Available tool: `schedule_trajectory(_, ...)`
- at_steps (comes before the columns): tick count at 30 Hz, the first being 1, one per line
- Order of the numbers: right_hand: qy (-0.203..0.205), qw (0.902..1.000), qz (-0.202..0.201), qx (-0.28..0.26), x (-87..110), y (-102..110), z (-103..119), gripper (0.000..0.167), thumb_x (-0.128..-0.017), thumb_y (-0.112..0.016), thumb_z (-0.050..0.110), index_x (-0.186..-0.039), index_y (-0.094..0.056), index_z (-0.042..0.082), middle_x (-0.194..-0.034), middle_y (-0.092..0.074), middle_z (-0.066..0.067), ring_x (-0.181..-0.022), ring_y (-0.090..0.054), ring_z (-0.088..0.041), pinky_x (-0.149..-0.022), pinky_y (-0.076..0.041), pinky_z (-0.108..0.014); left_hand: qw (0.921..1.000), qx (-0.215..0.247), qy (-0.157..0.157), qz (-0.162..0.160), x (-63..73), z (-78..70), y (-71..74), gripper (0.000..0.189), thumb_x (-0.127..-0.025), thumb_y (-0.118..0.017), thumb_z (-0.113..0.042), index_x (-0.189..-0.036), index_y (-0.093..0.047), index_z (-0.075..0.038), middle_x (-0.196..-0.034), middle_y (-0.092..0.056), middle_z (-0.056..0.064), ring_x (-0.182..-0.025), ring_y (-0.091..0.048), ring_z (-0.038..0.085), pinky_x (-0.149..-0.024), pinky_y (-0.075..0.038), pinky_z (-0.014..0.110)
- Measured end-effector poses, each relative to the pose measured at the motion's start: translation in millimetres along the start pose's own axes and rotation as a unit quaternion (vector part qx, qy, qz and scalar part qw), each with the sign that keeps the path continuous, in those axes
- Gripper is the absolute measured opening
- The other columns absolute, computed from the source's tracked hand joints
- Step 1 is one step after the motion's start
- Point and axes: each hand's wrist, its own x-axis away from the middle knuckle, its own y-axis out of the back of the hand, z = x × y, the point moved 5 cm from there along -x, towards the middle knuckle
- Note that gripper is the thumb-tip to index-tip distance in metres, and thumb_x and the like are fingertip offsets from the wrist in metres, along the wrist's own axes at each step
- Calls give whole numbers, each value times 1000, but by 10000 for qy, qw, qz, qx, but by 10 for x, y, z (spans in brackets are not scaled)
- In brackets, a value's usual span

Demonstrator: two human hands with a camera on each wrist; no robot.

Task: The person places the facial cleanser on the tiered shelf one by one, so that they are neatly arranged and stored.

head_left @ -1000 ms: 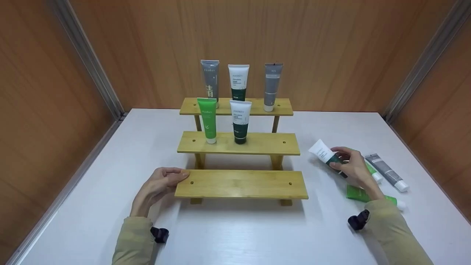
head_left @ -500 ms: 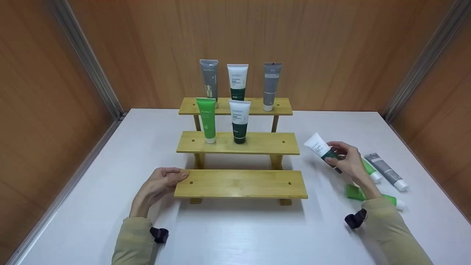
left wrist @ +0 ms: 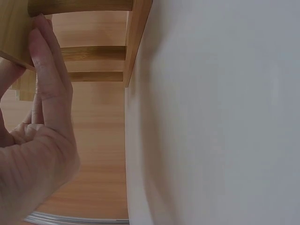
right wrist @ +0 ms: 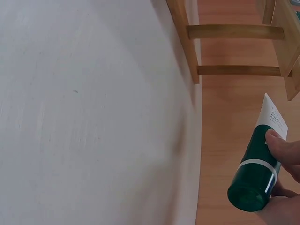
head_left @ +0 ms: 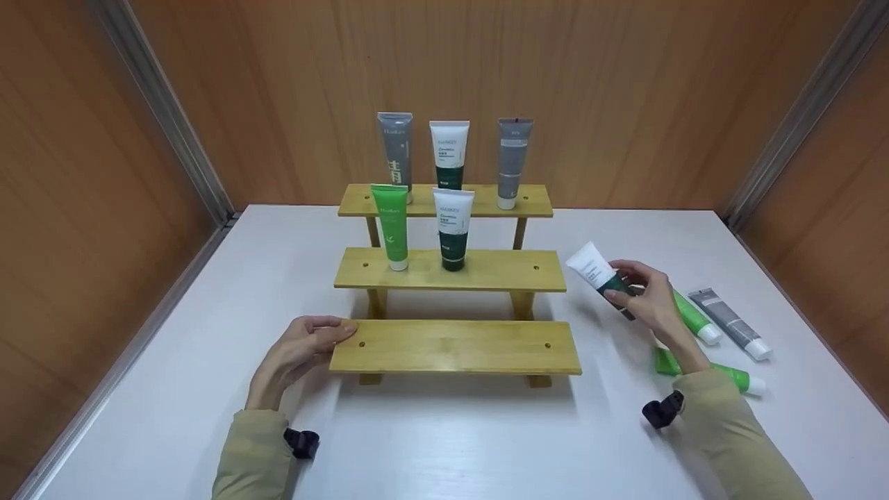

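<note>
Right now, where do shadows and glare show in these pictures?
Head view: pale sheen on the table, soft shadow below the lowest shelf; left wrist view: a soft-edged shadow band across the table; right wrist view: a glint on the green tube cap.

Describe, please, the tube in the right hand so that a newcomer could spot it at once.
Find the wooden stand and look right of its middle shelf. There the right hand grips a tilted tube, white above and dark green below. Two like-coloured tubes stand upright on the stand; only this tube is held.
</note>
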Motion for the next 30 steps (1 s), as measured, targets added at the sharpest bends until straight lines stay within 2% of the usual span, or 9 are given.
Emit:
schedule_trajectory(6, 79, 9999, -13, -123, 17, 10, 42, 57, -94, -67, 5, -147, -47, 2, -139, -52, -25, -121, -49, -33, -102, -40, -39, 10000, 38, -26, 19, 4, -10, -1, 55, -95, -71, -22, -133, -50, 13, -95, -75, -1, -82, -73, 10, -72, -60, 22)
schedule_trajectory(12, 389, 9987, -138, -313, 59, 38, 108, 55, -95, -66, 2, -146, -47, -4, -138, -54, -26, -116, -51, -24, -93, -41, -16, 9998, 49, -131, 139, 10, -17, 1, 50, -96, -69, -22, -129, -54, 12, -95, -75, -1, -81, -74, 9, -72, -61, 22)
schedule_trajectory(15, 425, 9980, -195, -415, 75, 51, 138, 54, -95, -65, 2, -145, -47, -5, -139, -54, -26, -114, -51, -20, -92, -41, -13, 9997, 33, -167, 169, 8, -14, 5, 47, -96, -69, -22, -127, -56, 11, -95, -75, -1, -81, -74, 10, -72, -61, 22)
schedule_trajectory(23, 360, 9957, -169, -835, 117, 53, 223, 53, -97, -62, 1, -146, -43, -5, -142, -50, -23, -117, -49, -19, -104, -39, -21, 10000, -14, -83, 51, -3, -2, 5, 49, -95, -70, -23, -127, -56, 12, -95, -75, 0, -81, -74, 10, -72, -61, 23)
schedule_trajectory(26, 345, 9949, -167, -938, 136, 45, 265, 54, -98, -61, 2, -147, -40, -5, -143, -48, -23, -118, -48, -20, -111, -40, -30, 10000, -27, -70, 52, -4, -1, 6, 49, -95, -70, -24, -127, -57, 11, -95, -75, 0, -82, -74, 10, -73, -61, 23)
schedule_trajectory(28, 309, 9943, -159, -1007, 146, 42, 298, 55, -98, -61, 2, -148, -38, -5, -144, -47, -23, -120, -47, -22, -118, -38, -42, 10000, -12, -60, 60, -4, 1, 6, 48, -95, -71, -24, -126, -57, 10, -95, -75, 0, -82, -74, 10, -73, -61, 23)
schedule_trajectory(30, 289, 9936, -167, -1082, 155, 44, 335, 56, -98, -61, 3, -148, -37, -4, -145, -46, -23, -121, -46, -21, -122, -35, -46, 9999, -29, -84, 107, -6, 1, 6, 48, -95, -70, -24, -126, -57, 11, -95, -75, -1, -82, -74, 10, -73, -61, 23)
